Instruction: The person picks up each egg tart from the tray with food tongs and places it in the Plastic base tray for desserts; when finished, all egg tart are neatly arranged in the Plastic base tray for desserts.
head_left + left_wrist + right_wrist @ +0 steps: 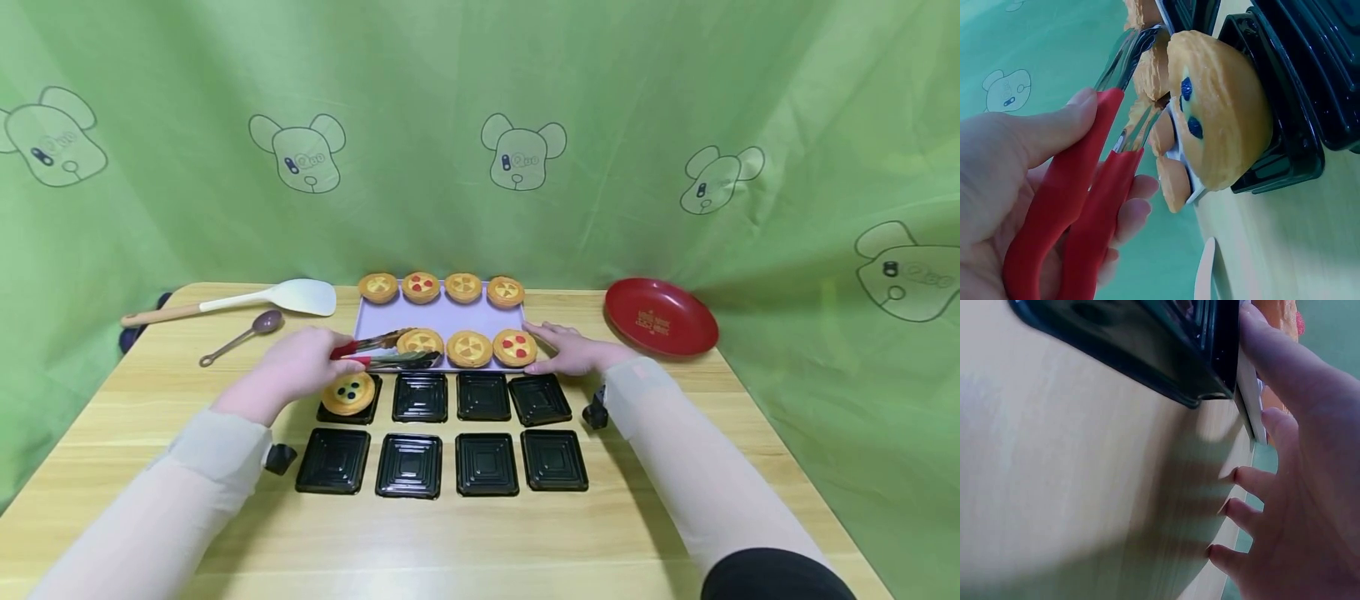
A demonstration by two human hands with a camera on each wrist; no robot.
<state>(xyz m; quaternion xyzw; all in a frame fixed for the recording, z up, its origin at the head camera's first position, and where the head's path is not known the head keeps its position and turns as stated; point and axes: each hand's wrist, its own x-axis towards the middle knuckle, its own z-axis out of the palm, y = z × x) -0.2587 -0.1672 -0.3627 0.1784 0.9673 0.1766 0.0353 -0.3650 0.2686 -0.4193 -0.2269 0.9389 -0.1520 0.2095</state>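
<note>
My left hand (303, 362) grips a pair of tongs with red handles (1079, 206) and metal ends. The tong ends reach either side of the front-left tart (422, 340) on the lavender tray (450, 318). Two more tarts share that front row: one with a pale wedge pattern (469, 349), one with red pieces (515, 348). Just below the tongs, a tart with dark berries (348, 393) sits in a black square container. My right hand (566, 348) rests at the tray's right edge, fingers spread, thumb along the rim.
Several black containers (410, 465) stand in two rows before the tray. More tarts (463, 287) line its back edge. A white spatula (303, 297) and a purple spoon (267, 322) lie at left; a red plate (660, 318) is at back right, by a green curtain.
</note>
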